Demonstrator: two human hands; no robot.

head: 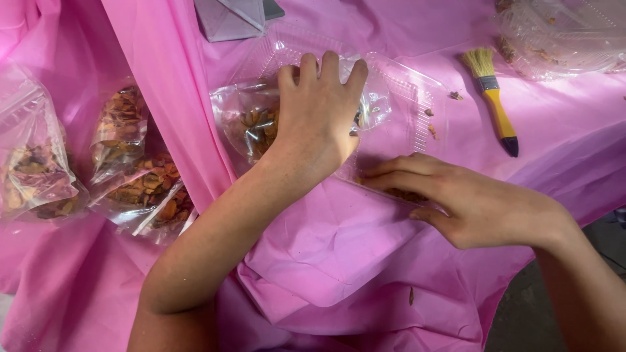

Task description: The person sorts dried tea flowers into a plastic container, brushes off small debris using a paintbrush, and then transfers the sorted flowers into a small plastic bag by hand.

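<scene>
Clear plastic bag (251, 120) of dried petals is being pressed under the flat, spread left hand (317, 114) while the right hand (456, 199), fingers extended and empty, is steadying the clamshell tray (417, 98), so petals could be crushed or spilled.

On the pink plastic sheet (339, 261) lie 4 clear plastic bags filled with dried orange-brown petals: 1 at the far left (36, 173), 2 overlapping beside it, the upper (119, 127) and the lower (149, 195), and 1 under the left hand (318, 117), its petals showing at (251, 127). There are 2 clear plastic clamshell trays: 1 open in the middle (407, 98) and 1 at the upper right corner (567, 39). There is 1 paintbrush with a yellow handle and pale bristles (493, 98). 1 clear angular plastic piece (229, 18) sits at the top edge. 2 bare hands are in view, the other being the right hand (466, 199).
</scene>
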